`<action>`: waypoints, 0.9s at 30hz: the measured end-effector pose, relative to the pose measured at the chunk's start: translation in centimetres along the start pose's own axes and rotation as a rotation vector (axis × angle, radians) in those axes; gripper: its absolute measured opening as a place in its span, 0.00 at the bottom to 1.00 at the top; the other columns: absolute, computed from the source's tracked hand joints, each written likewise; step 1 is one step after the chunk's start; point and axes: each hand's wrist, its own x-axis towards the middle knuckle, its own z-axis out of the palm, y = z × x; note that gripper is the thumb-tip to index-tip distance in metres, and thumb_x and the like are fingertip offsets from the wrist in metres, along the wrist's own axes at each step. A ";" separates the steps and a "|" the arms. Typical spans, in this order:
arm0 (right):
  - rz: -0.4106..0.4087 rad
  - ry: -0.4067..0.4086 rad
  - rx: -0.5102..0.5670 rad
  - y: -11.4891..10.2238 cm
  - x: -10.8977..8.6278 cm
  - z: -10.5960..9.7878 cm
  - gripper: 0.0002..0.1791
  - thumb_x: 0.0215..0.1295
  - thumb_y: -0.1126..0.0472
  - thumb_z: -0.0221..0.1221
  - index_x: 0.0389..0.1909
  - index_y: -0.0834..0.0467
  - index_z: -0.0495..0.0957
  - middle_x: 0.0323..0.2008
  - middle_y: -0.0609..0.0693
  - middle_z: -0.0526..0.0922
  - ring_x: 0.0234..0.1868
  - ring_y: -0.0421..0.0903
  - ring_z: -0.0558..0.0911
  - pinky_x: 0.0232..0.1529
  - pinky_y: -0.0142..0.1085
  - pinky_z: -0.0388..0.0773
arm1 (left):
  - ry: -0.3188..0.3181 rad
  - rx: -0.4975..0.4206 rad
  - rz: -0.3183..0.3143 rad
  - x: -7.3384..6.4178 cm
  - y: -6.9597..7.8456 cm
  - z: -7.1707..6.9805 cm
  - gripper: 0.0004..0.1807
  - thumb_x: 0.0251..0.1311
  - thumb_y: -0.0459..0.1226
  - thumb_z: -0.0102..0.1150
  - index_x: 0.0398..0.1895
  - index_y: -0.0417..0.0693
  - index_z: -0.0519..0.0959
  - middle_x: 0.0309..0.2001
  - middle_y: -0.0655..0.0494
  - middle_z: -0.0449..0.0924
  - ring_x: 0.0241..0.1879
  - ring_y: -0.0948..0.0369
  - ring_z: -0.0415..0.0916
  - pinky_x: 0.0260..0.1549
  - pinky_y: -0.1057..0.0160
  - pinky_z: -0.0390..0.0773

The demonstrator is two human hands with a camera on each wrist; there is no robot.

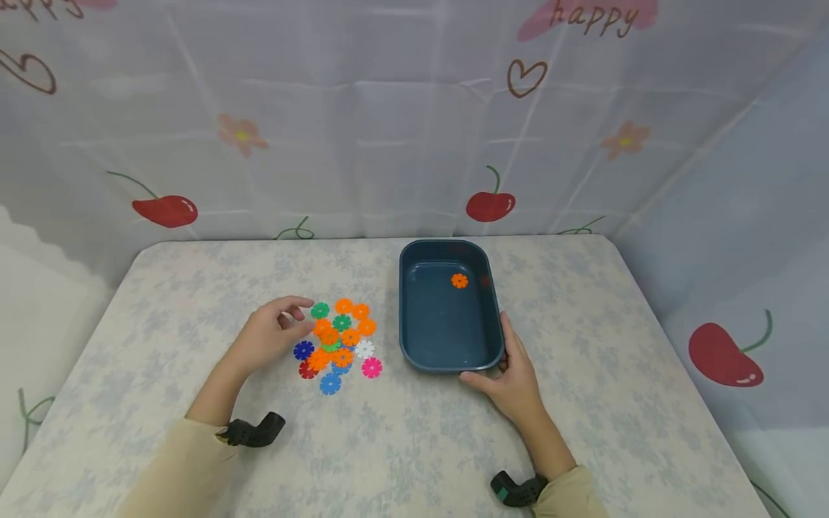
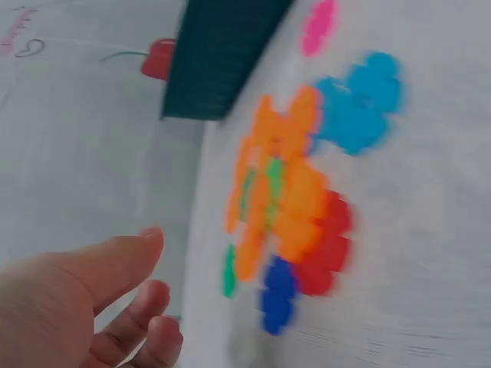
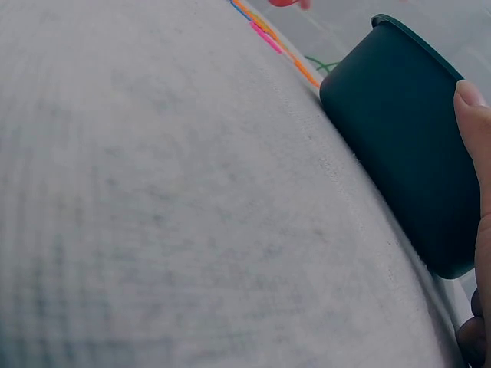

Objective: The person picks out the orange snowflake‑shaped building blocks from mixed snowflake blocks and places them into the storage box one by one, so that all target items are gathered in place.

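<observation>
A dark teal plastic bin stands on the table, with one orange flower-shaped disc inside. My right hand holds its near right corner; the thumb presses against the wall by the rim, and the other fingers lie along the right side. Left of the bin lies a loose pile of notched plastic discs in orange, green, blue, red, white and pink. At the pile's left edge hovers my left hand, fingers bent and apart from the thumb, with nothing seen between them. In the left wrist view the discs look blurred.
The pale patterned table has a rounded far edge against a hanging curtain printed with cherries and flowers. A black wrist device sits on the left wrist and another device on the right.
</observation>
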 end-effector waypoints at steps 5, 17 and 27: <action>0.012 -0.011 0.006 -2.2 -0.3 -0.4 0.64 0.50 0.67 0.75 0.79 0.60 0.40 0.76 0.65 0.51 0.68 0.61 0.70 0.54 0.17 0.71 | -0.022 0.022 -0.017 -0.5 -1.9 1.8 0.24 0.65 0.43 0.64 0.62 0.47 0.75 0.40 0.51 0.73 0.25 0.57 0.63 0.24 0.63 0.67; 0.005 -0.013 0.030 -2.7 -0.4 -0.4 0.63 0.49 0.69 0.74 0.79 0.62 0.40 0.76 0.66 0.50 0.69 0.63 0.69 0.55 0.16 0.69 | 0.004 0.064 -0.025 0.0 -1.7 3.2 0.20 0.65 0.40 0.63 0.59 0.47 0.77 0.43 0.49 0.74 0.33 0.55 0.68 0.33 0.60 0.70; -0.014 -0.029 0.049 -2.8 -0.3 -0.5 0.63 0.50 0.70 0.74 0.79 0.62 0.40 0.76 0.67 0.49 0.68 0.63 0.69 0.55 0.16 0.70 | -0.026 0.081 -0.071 0.3 -1.5 2.8 0.16 0.67 0.40 0.61 0.56 0.47 0.76 0.40 0.50 0.74 0.30 0.55 0.68 0.35 0.59 0.70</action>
